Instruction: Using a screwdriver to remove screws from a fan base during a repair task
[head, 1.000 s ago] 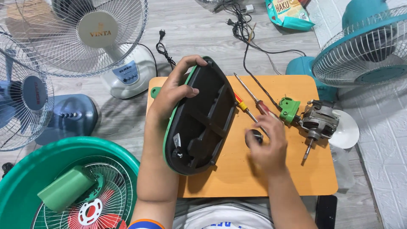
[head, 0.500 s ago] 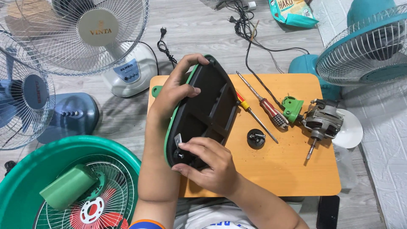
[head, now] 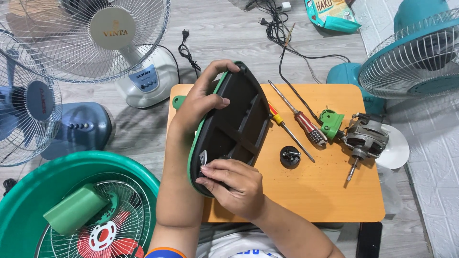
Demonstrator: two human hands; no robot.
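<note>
While the right hand [head: 234,184] pinches the near rim of the black fan base cover [head: 234,126], the left hand [head: 203,102] clasps its far edge, tilted over the orange table [head: 325,191]; knob [head: 290,156], screwdrivers [head: 306,125], motor [head: 366,138] lie beyond.

Informal fan-repair spot on home floor: low orange worktop [head: 306,191] on grey planks, several fans [head: 91,43] around, loose motor [head: 366,138], screwdrivers [head: 306,125], tangled cables [head: 277,28], detached green grille [head: 71,210].

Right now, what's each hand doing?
Left hand: closed on the green-rimmed black fan base cover, holding it tilted.
Right hand: fingers pinching inside the cover's lower end.
</note>
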